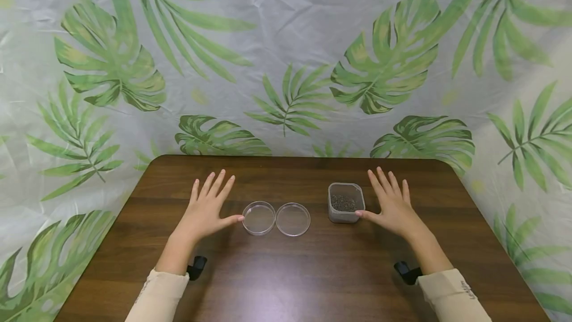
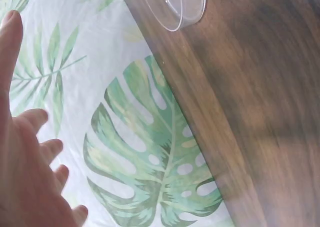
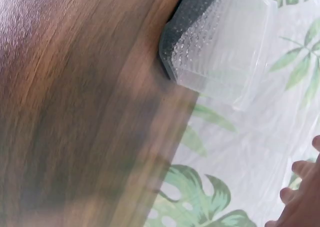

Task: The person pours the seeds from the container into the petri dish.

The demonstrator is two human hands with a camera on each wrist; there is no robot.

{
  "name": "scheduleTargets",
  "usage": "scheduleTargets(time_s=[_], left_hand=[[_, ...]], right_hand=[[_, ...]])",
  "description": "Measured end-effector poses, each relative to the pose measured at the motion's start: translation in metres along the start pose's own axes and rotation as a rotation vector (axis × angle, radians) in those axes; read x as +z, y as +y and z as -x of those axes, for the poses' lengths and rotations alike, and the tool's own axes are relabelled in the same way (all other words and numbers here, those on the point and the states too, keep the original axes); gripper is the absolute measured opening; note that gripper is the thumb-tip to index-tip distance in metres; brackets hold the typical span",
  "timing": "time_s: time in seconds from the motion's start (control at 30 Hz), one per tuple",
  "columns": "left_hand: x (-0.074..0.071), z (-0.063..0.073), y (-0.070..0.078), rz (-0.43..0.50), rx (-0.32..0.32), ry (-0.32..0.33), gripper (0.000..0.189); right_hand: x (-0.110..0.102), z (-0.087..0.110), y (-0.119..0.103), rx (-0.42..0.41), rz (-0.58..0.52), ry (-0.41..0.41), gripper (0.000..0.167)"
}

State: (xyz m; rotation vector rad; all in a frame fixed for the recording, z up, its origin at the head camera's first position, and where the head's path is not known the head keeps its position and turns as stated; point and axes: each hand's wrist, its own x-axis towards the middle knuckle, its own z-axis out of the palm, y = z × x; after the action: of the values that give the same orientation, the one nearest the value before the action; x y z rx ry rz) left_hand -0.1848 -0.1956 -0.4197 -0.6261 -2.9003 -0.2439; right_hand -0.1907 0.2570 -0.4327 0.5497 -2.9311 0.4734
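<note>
Two shallow round clear dishes, a left petri dish and a right petri dish, lie side by side on the table. My left hand is spread over the table, its thumb tip right at the left dish's rim in the head view. To the right stands a clear square plastic tub with dark granular soil in its bottom. My right hand is spread beside it, the thumb tip overlapping the tub's near right corner. In the right wrist view the soil is heaped against one side of the tub.
The brown wooden table has rounded far corners. Behind it hangs a pale curtain printed with green leaves. A black strap piece sits at the left wrist and another at the right wrist.
</note>
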Motion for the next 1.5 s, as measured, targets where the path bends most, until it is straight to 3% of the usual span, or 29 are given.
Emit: scheduleTargets(time_s=[0.37, 0.57, 0.83, 1.07, 1.23, 1.5], left_hand=[[0.016, 0.001, 0.000, 0.043, 0.061, 0.127, 0.105], [0.028, 0.004, 0.003, 0.153, 0.033, 0.150, 0.107], [0.046, 0.006, 0.007, 0.329, -0.026, 0.145, 0.109], [0.061, 0.007, 0.010, 0.504, -0.081, 0.098, 0.107], [0.072, 0.008, 0.012, 0.640, -0.137, 0.065, 0.107], [0.084, 0.009, 0.011, 0.827, -0.169, 0.021, 0.108]], right_hand=[[0.012, -0.004, 0.002, -0.025, -0.241, 0.049, 0.114], [0.021, -0.004, 0.004, 0.017, -0.386, 0.033, 0.119], [0.035, -0.004, 0.005, 0.062, -0.569, 0.017, 0.116], [0.034, -0.004, -0.001, 0.059, -0.792, 0.022, 0.106], [0.057, -0.007, 0.021, 0.048, -0.864, 0.020, 0.103], [0.064, -0.010, 0.025, 0.079, -0.947, -0.032, 0.096]])
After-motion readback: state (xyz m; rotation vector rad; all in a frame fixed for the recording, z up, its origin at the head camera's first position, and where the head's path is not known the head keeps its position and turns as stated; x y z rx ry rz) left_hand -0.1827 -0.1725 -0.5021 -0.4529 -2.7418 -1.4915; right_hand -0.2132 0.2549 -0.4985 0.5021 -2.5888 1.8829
